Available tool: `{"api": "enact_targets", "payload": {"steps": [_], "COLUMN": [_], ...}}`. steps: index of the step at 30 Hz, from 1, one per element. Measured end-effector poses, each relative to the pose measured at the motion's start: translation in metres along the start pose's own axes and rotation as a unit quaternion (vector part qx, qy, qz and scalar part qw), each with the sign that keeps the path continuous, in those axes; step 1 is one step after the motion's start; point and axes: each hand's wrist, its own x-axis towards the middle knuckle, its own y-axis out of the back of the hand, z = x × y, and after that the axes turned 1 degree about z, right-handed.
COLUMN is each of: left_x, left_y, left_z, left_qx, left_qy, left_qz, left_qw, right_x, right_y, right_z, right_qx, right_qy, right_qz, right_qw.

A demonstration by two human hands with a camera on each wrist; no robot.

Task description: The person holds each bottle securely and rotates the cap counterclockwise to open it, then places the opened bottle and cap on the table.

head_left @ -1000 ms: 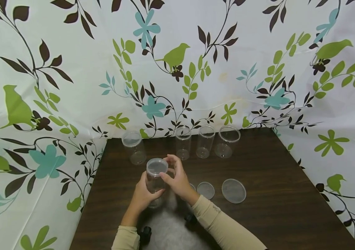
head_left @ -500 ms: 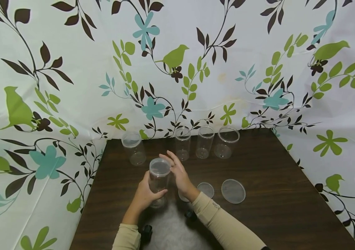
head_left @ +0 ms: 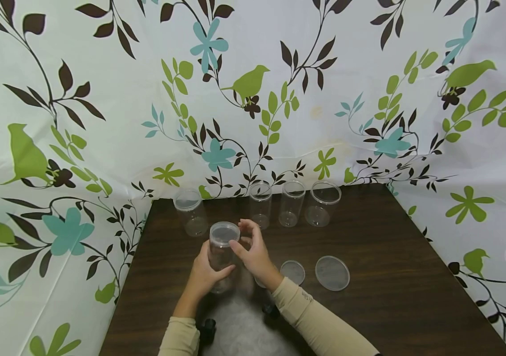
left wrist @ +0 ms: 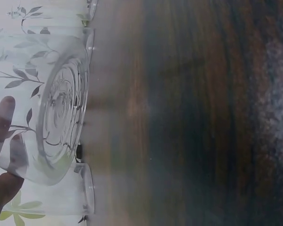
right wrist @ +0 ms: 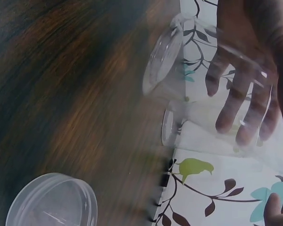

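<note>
Upright above the table, a clear plastic jar (head_left: 220,257) is held round its body by my left hand (head_left: 204,272). A clear lid (head_left: 224,231) sits on the jar's top. My right hand (head_left: 254,254) grips this lid at its right side, thumb on the near edge and fingers curled behind. The left wrist view shows the jar's ringed base (left wrist: 61,113) in front of the holding fingers. Through the clear wall in the right wrist view, fingers (right wrist: 240,103) are visible. Whether the lid is fully seated cannot be told.
A lidded jar (head_left: 190,212) stands at the back left of the dark wooden table (head_left: 382,257). Three jars without lids (head_left: 292,205) stand along the back. Loose lids (head_left: 333,273) lie right of my hands, one partly behind my right wrist. A patterned sheet (head_left: 253,123) hangs behind.
The right hand had its fingers straightened half a second ago and has closed on the lid again. The jar has shifted slightly right, then back left.
</note>
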Motion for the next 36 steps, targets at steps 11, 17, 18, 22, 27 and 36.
{"api": "enact_targets", "payload": {"steps": [11,17,18,22,27,36], "left_x": [0.001,0.001,0.001,0.001,-0.001,0.0], "left_y": [-0.001,-0.002,-0.002,-0.003,-0.005,-0.005], "left_z": [0.004,0.007,0.007,0.008,0.009,0.013], "left_qx": [0.014,0.02,0.025,0.04,0.049,0.025], "left_qy": [-0.004,-0.018,-0.021,-0.029,-0.027,-0.013], "left_qz": [-0.008,-0.01,-0.01,-0.015,-0.025,-0.025], "left_qw": [0.9999,0.9996,0.9994,0.9987,0.9981,0.9993], "right_x": [0.0,0.002,0.003,0.007,0.013,0.011], "right_y": [-0.002,0.002,0.003,0.006,0.01,0.012], "right_z": [-0.006,0.0,0.0,-0.001,-0.001,-0.004], "right_qx": [-0.033,0.016,0.03,0.084,0.116,0.113], "right_qy": [-0.017,0.024,0.024,0.008,-0.025,-0.051], "right_qz": [0.004,-0.032,-0.04,-0.064,-0.075,-0.053], "right_qw": [0.9993,0.9991,0.9985,0.9944,0.9901,0.9909]}}
